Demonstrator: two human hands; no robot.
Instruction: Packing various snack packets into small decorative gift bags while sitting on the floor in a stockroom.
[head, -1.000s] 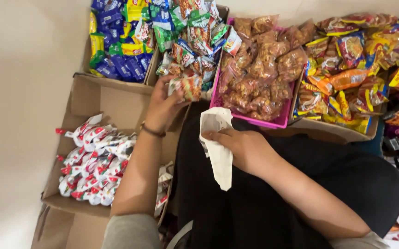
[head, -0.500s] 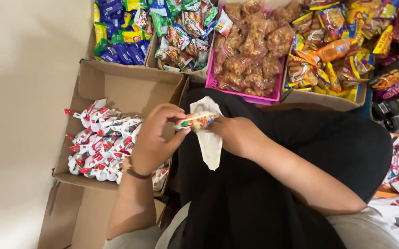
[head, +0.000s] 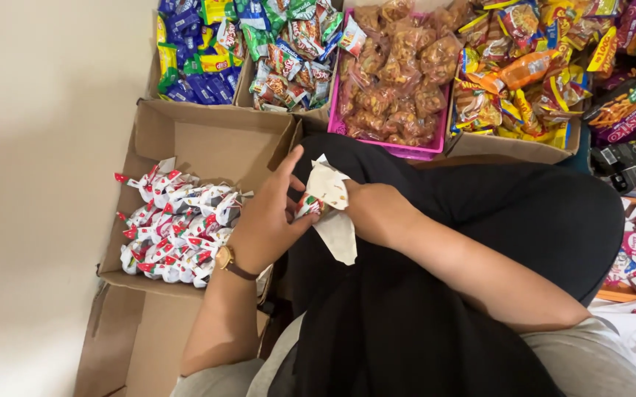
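I see matt white paper in the bag (head: 335, 220) and glossy plastic film on the snack packet (head: 308, 205). The cardboard box (head: 207, 140) looks dull, rough brown; the pink basket (head: 413, 151) is smooth plastic.

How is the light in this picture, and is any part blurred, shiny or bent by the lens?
Head view: soft, even light, with only faint shadows on the pale floor. Left hand and right hand are slightly soft where they meet on the white paper bag. Small glints show on the clear snack bags in the pink basket. The cardboard box edges lean outward, a mild wide-angle effect.
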